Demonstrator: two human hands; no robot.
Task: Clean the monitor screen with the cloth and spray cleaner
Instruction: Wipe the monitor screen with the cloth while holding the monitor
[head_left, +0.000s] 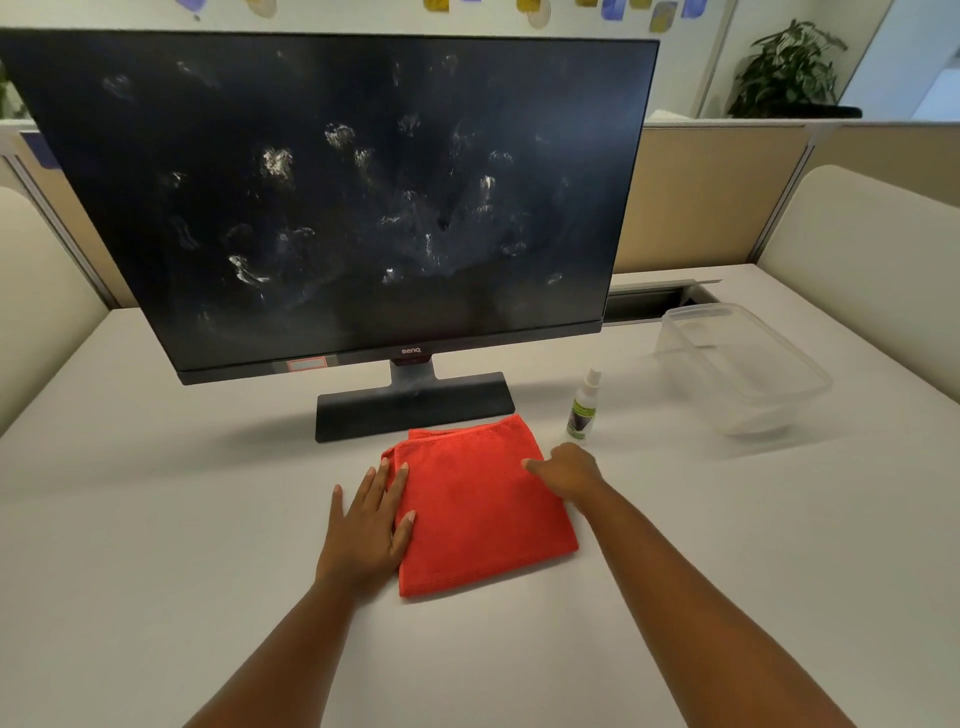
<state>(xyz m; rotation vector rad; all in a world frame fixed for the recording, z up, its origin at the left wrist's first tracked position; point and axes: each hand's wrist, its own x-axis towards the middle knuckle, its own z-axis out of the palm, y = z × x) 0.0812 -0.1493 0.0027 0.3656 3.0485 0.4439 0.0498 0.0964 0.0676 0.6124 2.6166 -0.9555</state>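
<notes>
The folded red cloth (480, 506) is pressed flat by the open left hand (370, 525). The right hand (567, 472), loosely curled and gripping nothing, rests at the cloth's far right edge; the spray bottle (584, 408) just beyond should be taken upright.

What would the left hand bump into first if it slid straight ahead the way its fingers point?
Probably the monitor's stand base. The left hand lies flat, overlapping the red cloth's left edge, fingers aimed up-right toward it.

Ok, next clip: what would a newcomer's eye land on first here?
The monitor fills the upper left, its dark screen mottled with whitish smudges. Below its stand, a bright red folded cloth lies on the pale desk, the left hand flat on its left edge and the right hand at its upper right corner. A small spray bottle stands just right of the cloth.
</notes>
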